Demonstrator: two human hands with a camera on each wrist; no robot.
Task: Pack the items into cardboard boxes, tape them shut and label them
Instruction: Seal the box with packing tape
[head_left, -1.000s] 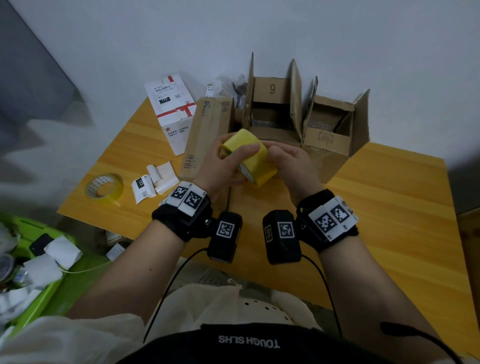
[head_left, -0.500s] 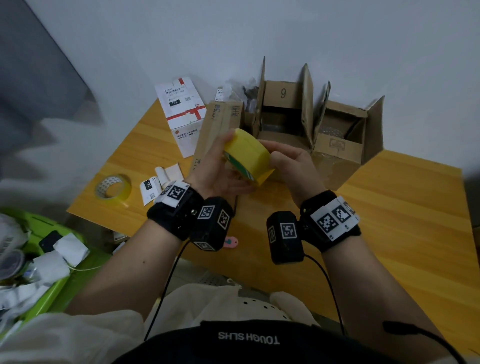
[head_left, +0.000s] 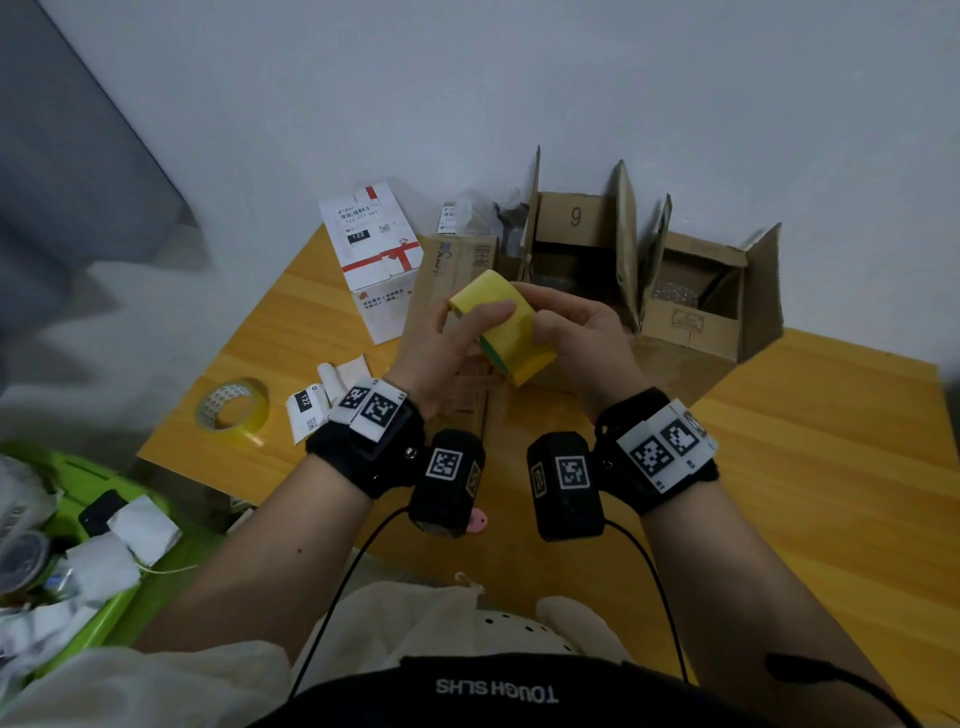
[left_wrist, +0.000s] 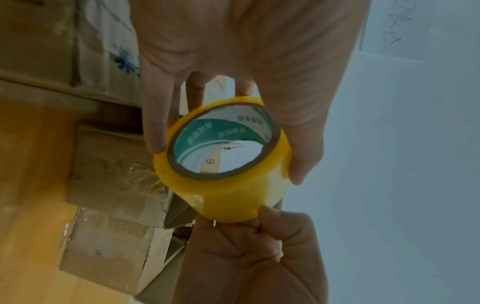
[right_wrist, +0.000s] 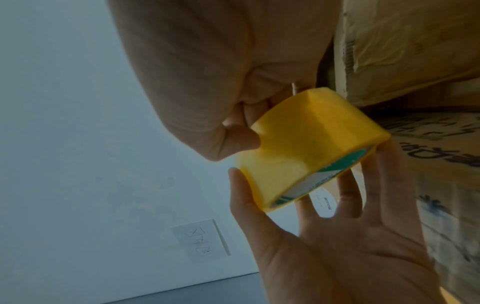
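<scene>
On the wooden table we see nothing but bare grain at the right. Down at the left, a green bin sits beside the table, stuffed with white paper scraps. A wall switch plate shows on the grey wall.

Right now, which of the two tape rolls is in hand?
The full yellow tape roll, gripped by the left hand and right hand; the thinner roll lies flat on the table.

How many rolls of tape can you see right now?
2. A yellow roll is held above the table between the left hand and right hand. A second roll lies flat near the table's left edge. More could be hidden inside boxes.
</scene>
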